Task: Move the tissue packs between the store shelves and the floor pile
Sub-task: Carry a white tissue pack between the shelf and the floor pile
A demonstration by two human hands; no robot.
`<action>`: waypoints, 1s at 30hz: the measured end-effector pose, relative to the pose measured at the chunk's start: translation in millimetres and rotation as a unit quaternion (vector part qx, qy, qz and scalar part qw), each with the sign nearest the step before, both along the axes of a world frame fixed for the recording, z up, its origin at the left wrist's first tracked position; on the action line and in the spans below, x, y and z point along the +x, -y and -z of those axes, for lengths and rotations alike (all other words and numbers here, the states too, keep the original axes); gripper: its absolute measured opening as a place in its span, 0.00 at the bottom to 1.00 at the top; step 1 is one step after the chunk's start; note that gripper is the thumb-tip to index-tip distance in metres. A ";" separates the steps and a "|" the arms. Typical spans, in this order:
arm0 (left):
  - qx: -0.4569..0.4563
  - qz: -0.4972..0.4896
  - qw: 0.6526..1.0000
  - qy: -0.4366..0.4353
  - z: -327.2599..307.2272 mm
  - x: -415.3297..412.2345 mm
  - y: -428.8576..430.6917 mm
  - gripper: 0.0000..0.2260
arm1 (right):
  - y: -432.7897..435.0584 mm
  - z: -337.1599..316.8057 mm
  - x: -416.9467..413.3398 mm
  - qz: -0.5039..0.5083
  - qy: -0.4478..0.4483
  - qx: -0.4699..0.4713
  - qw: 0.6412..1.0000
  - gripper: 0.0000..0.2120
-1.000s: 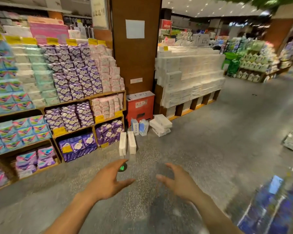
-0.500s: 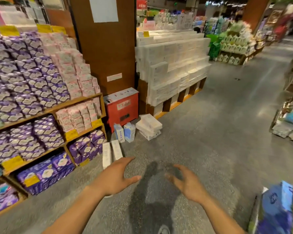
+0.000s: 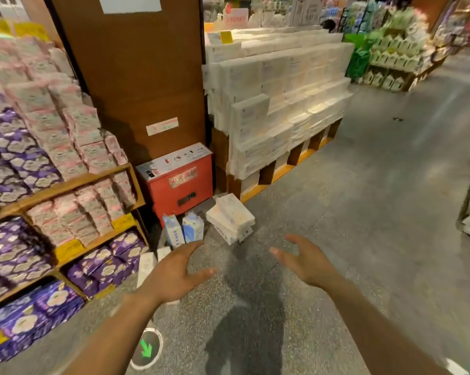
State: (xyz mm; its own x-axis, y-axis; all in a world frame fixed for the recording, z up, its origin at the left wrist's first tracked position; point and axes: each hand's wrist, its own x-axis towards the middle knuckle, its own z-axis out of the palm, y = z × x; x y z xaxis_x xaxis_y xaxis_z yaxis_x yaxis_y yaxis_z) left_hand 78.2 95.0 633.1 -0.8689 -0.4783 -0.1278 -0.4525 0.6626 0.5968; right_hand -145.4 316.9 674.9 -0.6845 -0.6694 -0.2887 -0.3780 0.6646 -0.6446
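Both hands empty: left hand (image 3: 171,274) and right hand (image 3: 307,263) spread, fingers loose, lower centre. White tissue packs (image 3: 231,219) stacked on floor (image 3: 363,239) just above them.

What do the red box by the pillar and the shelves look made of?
Red box: probably painted metal, judging by flat, sharp-edged panels with a dull sheen. Shelves: apparently wood or wood-look board, warm brown and matte; blur hides any grain.

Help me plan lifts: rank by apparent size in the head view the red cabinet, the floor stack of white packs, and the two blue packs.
1. red cabinet
2. stack of white packs
3. left blue pack and right blue pack: they look alike, unranked
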 end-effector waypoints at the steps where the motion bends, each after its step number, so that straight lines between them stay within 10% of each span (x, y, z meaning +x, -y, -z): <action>1: 0.006 -0.003 1.000 0.005 4.7 -15.8 11.3 0.51 | 14.8 3.3 -15.7 -0.007 0.007 0.002 1.000 0.33; 14: 0.050 -0.064 0.997 0.013 46.1 -239.1 212.1 0.56 | 246.0 30.0 -248.4 -0.062 0.018 0.043 0.997 0.30; 25: 0.054 -0.129 0.990 0.035 95.3 -424.0 300.5 0.36 | 383.1 96.7 -482.7 -0.129 0.013 0.097 0.987 0.33; 30: 0.113 -0.191 0.974 0.049 173.1 -495.4 328.0 0.47 | 458.1 182.4 -584.1 -0.178 0.039 0.115 0.976 0.35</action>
